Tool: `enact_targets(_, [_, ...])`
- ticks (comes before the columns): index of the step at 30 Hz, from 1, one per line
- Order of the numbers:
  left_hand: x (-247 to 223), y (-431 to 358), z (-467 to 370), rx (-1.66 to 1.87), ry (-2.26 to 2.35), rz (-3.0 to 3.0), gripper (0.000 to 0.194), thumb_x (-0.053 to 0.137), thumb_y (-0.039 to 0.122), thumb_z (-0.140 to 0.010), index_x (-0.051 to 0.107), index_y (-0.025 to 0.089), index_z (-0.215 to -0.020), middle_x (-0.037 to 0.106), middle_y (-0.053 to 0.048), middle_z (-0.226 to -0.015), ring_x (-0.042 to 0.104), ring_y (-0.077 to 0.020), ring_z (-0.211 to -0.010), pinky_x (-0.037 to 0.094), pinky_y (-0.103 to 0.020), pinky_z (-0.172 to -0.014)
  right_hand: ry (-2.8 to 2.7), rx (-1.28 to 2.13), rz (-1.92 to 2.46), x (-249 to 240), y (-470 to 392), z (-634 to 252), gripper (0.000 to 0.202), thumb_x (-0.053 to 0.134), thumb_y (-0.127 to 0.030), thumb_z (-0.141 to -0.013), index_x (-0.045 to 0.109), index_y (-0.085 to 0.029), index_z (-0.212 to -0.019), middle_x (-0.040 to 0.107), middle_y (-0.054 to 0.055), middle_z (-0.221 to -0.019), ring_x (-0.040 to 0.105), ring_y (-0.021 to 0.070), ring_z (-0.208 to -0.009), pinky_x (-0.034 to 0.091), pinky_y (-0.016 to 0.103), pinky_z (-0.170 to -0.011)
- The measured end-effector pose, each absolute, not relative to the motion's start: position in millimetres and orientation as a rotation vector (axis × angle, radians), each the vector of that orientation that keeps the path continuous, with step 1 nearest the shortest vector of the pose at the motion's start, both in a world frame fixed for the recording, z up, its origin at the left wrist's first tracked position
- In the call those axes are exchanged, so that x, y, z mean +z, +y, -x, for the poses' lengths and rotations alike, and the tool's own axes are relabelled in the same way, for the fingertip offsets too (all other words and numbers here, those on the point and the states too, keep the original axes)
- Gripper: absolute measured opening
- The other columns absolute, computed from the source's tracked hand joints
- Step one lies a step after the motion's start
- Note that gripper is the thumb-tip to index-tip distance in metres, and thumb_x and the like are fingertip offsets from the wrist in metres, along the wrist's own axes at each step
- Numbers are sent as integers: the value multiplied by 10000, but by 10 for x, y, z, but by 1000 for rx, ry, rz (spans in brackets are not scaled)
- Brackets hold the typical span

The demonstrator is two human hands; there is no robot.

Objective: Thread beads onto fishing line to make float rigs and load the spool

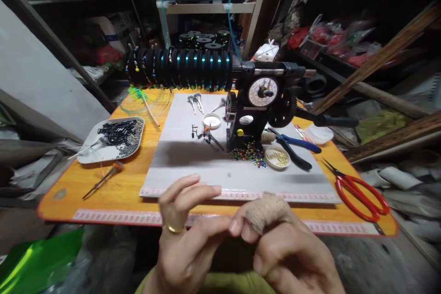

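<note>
My left hand (188, 234), with a gold-coloured ring, is in front of the board's near edge. Its thumb and forefinger pinch together while the other fingers stick out. My right hand (292, 248) meets those fingertips; beige tape (267, 213) is wrapped around its forefinger, and the other fingers are curled in. Whatever lies between the fingertips is too small or hidden to make out. Beyond the hands, a black winding device (253, 115) with a round dial (262, 92) and a row of line spools (182, 69) stands on a white board (193, 170).
At left lies a white tray (84, 158) of small black and grey parts. Loose coloured beads (248, 154), a dish of gold beads (277, 158) and blue-black pliers (292, 147) surround the device's base. Red-handled scissors (361, 195) rest at the table's right edge.
</note>
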State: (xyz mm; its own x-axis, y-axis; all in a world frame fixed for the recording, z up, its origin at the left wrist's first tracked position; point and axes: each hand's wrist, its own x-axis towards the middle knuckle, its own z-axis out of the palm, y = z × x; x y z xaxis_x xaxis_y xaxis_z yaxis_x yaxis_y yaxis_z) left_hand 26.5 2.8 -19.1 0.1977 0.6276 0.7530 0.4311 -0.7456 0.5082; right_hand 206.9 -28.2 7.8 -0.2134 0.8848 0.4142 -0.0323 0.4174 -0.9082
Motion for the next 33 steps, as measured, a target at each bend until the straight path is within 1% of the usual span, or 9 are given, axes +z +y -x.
enact_targets(2, [-185, 44, -267, 1632, 1034, -2290, 212, 666, 75, -846, 759, 259, -898, 609, -72, -1059, 522, -238, -1092, 479, -371, -899, -1514, 1059, 687, 84, -267, -2068, 114, 538, -242, -967, 640, -268, -924, 591, 41, -897, 640, 183, -868, 554, 319, -799])
enact_targets(6, [-141, 52, -313, 1489, 822, -2063, 239, 633, -34, -830, 698, 163, -950, 678, -50, -950, 663, -138, -865, 548, -229, -744, -1506, 982, 753, 94, -237, -2047, 109, 556, -191, -958, 640, -259, -939, 598, 15, -811, 606, 137, -770, 519, 242, -711])
enact_targets(8, [-117, 39, -345, 1443, 781, -1911, 238, 639, -37, -828, 685, 174, -929, 710, -18, -877, 691, -112, -805, 562, -183, -730, -1496, 956, 880, 110, -236, -2029, 140, 563, -148, -942, 634, -267, -962, 611, 2, -818, 605, 117, -767, 510, 205, -706])
enact_targets(11, [-92, 10, -378, 1444, 851, -1634, 282, 688, 11, -817, 673, 230, -994, 730, 38, -809, 709, -86, -743, 582, -147, -724, -1431, 998, 1052, 140, -254, -2000, 242, 580, -124, -918, 575, -311, -1071, 631, -26, -875, 629, 95, -799, 525, 163, -729])
enact_targets(14, [-76, -12, -386, 1465, 877, -1428, 397, 735, 14, -776, 635, 275, -1057, 750, 67, -793, 730, -92, -719, 610, -158, -706, -1417, 1047, 1118, 163, -264, -1977, 256, 568, -113, -907, 520, -317, -1054, 616, -47, -866, 638, 82, -794, 534, 144, -714])
enact_targets(17, [-63, -20, -382, 1483, 843, -1390, 404, 753, 6, -752, 635, 273, -1033, 758, 67, -786, 737, -100, -700, 623, -170, -682, -1445, 1024, 1141, 179, -246, -1968, 210, 554, -114, -906, 509, -303, -986, 587, -58, -844, 626, 67, -757, 522, 131, -693])
enact_targets(21, [-42, -16, -383, 1492, 831, -1392, 415, 770, 2, -731, 641, 270, -1020, 763, 68, -770, 740, -102, -681, 624, -162, -664, -1467, 996, 1149, 191, -220, -1971, 190, 544, -119, -908, 500, -294, -967, 576, -60, -830, 618, 67, -745, 518, 135, -685])
enact_targets(29, [-19, 31, -395, 1489, 822, -1401, 451, 755, -22, -738, 615, 272, -1051, 772, 70, -785, 745, -93, -711, 617, -148, -709, -1450, 1030, 1145, 210, -221, -1990, 187, 539, -117, -908, 503, -289, -968, 581, -52, -839, 619, 79, -751, 527, 157, -687])
enact_targets(33, [-65, 10, -393, 1465, 838, -1433, 446, 761, 10, -753, 602, 282, -1068, 766, 70, -804, 743, -94, -722, 617, -153, -712, -1436, 1064, 1161, 190, -203, -1991, 155, 542, -131, -918, 506, -278, -948, 584, -44, -838, 621, 88, -766, 528, 168, -697])
